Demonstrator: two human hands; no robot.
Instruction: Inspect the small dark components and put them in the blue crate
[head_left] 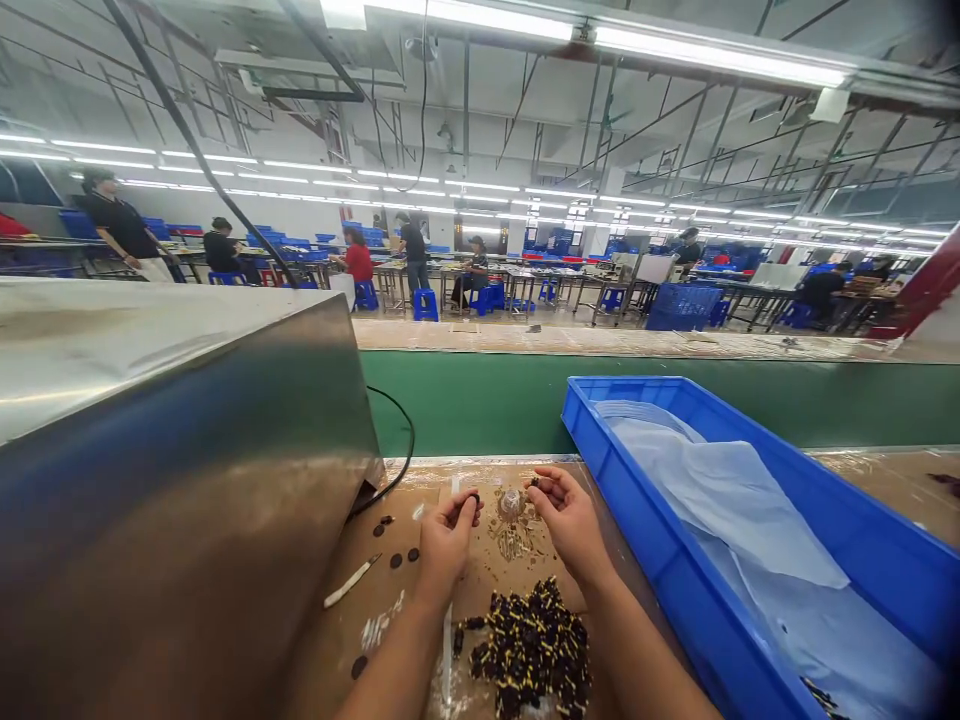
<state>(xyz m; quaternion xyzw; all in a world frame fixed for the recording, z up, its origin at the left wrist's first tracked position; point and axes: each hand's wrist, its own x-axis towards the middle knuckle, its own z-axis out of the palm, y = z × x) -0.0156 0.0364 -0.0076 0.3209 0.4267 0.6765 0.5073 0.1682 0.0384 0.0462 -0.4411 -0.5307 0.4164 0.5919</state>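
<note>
My left hand pinches a small dark piece between thumb and fingertips. Across from it, my right hand holds another small dark piece at its fingertips. The hands are apart, on either side of a small clear round object on the brown work surface. Golden-brown bits lie scattered around that object. Nearer to me, between my forearms, is a heap of small black parts with yellow ends.
A blue bin with white sheets stands at the right. A large metal box fills the left. Beside it lie a white-handled knife, dark discs and a black cable. Several people sit or stand farther back.
</note>
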